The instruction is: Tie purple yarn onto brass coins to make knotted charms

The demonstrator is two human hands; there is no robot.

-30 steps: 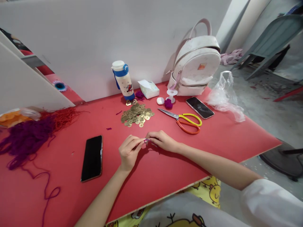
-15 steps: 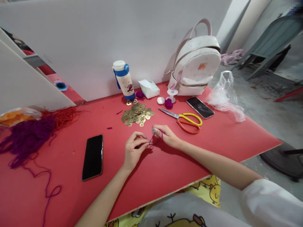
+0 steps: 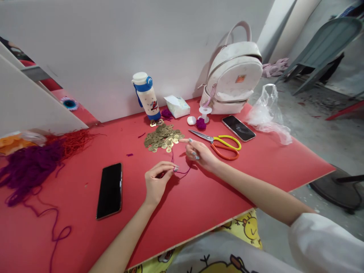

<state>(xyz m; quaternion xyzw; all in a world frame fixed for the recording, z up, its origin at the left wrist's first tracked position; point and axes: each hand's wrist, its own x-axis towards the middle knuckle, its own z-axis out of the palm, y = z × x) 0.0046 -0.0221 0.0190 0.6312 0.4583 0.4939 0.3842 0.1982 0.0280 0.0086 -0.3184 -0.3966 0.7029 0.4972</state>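
My left hand point(image 3: 157, 182) pinches a purple cord point(image 3: 184, 173) between thumb and fingertips over the red table. One end of the cord sticks up toward the coins, and the other runs right, to my right hand point(image 3: 199, 152). That hand has its index finger stretched toward the edge of a pile of brass coins point(image 3: 162, 136); its other fingers are curled in, with the cord passing by them. Right behind it lie scissors point(image 3: 217, 142) with one yellow and one orange handle.
A black phone point(image 3: 109, 190) lies left of my hands, near purple yarn point(image 3: 31, 167) and red strands. Behind the coins stands a bottle point(image 3: 148, 98). A tissue pack point(image 3: 178, 107), white spool, second phone point(image 3: 239, 128), backpack point(image 3: 231, 81) and plastic bag point(image 3: 269, 113) are farther right.
My hands have moved apart. The right index finger has stretched out toward the coins, and the cord loop that was round the right fingers has come off. My left hand still pinches the cord.
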